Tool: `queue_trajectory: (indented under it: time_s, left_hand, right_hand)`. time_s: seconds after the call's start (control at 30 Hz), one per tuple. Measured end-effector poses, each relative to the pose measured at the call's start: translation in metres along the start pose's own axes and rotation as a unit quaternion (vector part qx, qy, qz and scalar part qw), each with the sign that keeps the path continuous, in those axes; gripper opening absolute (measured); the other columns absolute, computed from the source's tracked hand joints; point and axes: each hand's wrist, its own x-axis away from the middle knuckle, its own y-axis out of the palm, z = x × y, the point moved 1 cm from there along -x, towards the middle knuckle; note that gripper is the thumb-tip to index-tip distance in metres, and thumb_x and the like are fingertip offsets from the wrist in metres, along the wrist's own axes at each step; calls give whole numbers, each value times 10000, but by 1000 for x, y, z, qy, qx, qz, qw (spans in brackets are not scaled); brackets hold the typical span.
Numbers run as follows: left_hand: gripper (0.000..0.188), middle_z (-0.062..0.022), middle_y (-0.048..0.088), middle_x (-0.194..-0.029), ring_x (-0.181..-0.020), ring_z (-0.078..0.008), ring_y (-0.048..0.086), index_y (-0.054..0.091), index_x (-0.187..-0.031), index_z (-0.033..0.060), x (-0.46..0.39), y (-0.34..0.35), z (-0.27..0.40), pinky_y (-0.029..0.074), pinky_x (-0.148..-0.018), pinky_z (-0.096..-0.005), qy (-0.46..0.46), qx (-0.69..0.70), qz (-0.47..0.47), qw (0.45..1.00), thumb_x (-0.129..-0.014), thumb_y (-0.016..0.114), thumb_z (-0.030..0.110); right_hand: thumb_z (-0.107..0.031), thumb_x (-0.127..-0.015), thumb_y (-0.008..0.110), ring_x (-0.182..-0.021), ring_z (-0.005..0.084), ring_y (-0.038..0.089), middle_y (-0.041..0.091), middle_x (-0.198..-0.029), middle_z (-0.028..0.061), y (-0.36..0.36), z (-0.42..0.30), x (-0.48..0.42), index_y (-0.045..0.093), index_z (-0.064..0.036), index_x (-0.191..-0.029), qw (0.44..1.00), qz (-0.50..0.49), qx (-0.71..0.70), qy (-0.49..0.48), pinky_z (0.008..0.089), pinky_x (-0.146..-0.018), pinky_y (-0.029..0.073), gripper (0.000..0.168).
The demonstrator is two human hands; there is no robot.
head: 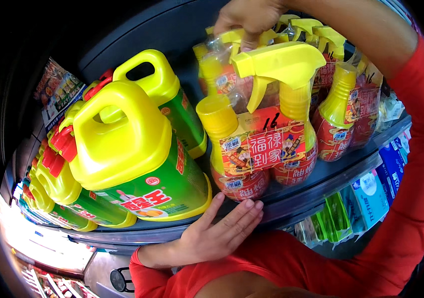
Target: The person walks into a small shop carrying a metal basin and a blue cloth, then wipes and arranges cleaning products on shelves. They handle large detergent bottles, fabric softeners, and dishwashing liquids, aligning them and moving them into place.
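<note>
My right hand (247,22) reaches over the front spray bottle to a plastic-wrapped pack of yellow-topped bottles (221,63) behind it; its fingers are bent at the yellow trigger head there, and a firm grip cannot be told. With fingers extended, my left hand (221,232) lies at the shelf's front edge, its fingertips by the base of the front wrapped pack (262,149). That pack joins a yellow-capped bottle and a yellow trigger spray bottle, both with red labels. It stands upright at the shelf edge.
Yellow-and-green jugs (122,156) with handles line the shelf (159,234) on the left. More wrapped spray packs (336,123) stand at the right. Packaged goods (364,197) sit on a lower level. A black round stool (120,279) stands on the floor at lower left.
</note>
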Motion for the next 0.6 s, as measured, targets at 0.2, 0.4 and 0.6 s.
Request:
queue_trajectory:
  time_s: [0.2, 0.4, 0.6]
  left_hand:
    - [411, -72, 539, -1375, -1337, -202, 447, 624, -1238, 97, 2, -3, 0, 407, -1053, -495, -12, 1, 11, 1000, -866, 493, 214]
    - [411, -73, 539, -1375, -1331, -202, 455, 622, -1241, 99, -3, -3, -3, 404, -1058, -490, -3, 7, 18, 1000, -865, 494, 208]
    - [432, -75, 538, -1375, -1329, -202, 456, 606, -1258, 94, -2, -5, -1, 392, -1067, -493, 1, -2, 0, 1000, -862, 492, 222]
  right_hand:
    - [-141, -863, 696, -1003, 171, 596, 654, -1057, 37, 9, -21, 14, 595, -69, -1177, 997, -33, -25, -64, 349, -871, 467, 337]
    - [-160, -876, 683, -1049, 176, 581, 654, -1099, 54, 23, -36, 31, 589, -69, -1195, 999, 20, 32, -33, 344, -923, 438, 344]
    - [-151, -880, 673, -1079, 197, 575, 653, -1120, 81, 12, -16, 24, 578, -58, -1219, 985, 0, 76, -156, 351, -948, 422, 365]
